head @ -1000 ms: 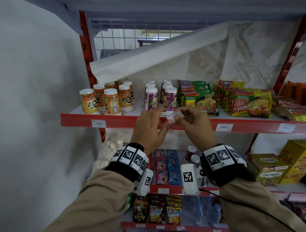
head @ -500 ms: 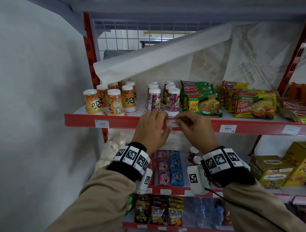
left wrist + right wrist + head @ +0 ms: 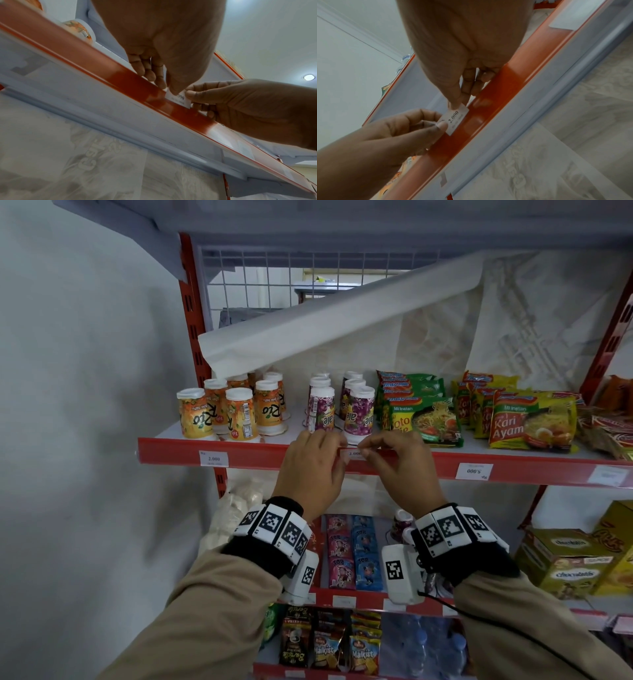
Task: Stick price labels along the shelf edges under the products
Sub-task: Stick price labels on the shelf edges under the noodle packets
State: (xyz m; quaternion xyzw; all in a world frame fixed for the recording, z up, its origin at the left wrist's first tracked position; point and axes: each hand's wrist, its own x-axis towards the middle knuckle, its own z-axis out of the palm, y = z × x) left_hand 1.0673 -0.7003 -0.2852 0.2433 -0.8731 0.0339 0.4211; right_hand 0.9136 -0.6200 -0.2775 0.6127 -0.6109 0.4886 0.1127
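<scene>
A white price label [image 3: 354,453] printed "2.000" lies against the red shelf edge [image 3: 257,457], right under the purple drink cups [image 3: 358,412]. My left hand [image 3: 340,457] pinches its left end and my right hand [image 3: 363,450] pinches its right end. In the left wrist view the left thumb sits on the label [image 3: 180,99] with the fingers curled over the red shelf edge [image 3: 130,81]. Seen from the right wrist, the right thumb tip presses one end of the label [image 3: 456,119] and the left hand [image 3: 442,125] holds the other.
Orange drink cups [image 3: 239,412] stand left of the purple ones, and noodle packets [image 3: 424,419] lie to the right. Other labels [image 3: 213,457], [image 3: 473,470] are stuck on the same edge. Lower shelves hold sachets [image 3: 354,553], boxes [image 3: 568,563] and biscuit packs.
Both hands have brought the label down from in front of the purple cups onto the red shelf edge. It now lies flat against the strip.
</scene>
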